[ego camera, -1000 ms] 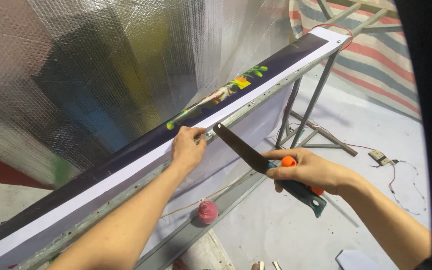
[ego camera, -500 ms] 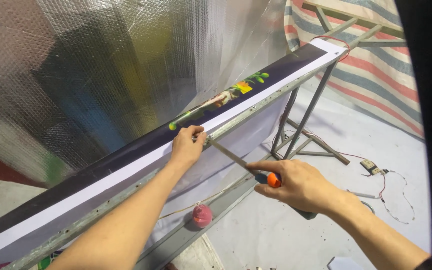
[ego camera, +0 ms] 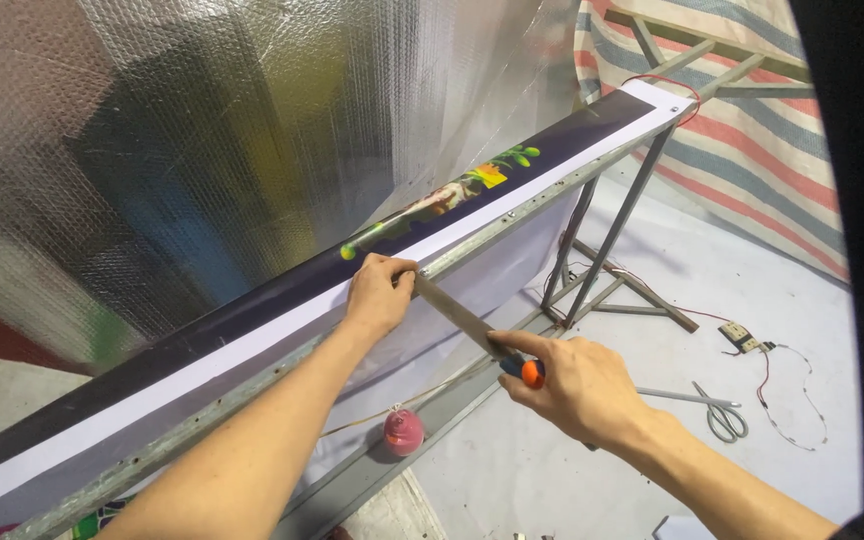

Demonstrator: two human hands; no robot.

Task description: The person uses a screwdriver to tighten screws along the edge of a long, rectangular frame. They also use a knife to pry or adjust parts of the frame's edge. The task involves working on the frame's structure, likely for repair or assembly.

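Left hand (ego camera: pixel 377 298) is pinching the thin, floppy banner (ego camera: pixel 282 305) against the frame (ego camera: pixel 512 222); right hand (ego camera: pixel 577 385) is gripping the stiff knife (ego camera: pixel 467 322) by its handle.

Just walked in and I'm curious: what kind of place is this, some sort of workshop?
Probably a sign or banner-making workshop. A printed banner lies stretched over a metal frame, silver bubble-foil sheeting hangs behind it, and scissors and loose wiring lie on the floor.

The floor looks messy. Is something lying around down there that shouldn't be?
Yes. Scissors lie open on the floor, beside a small circuit board with loose wires trailing. A pink ball sits under the frame.
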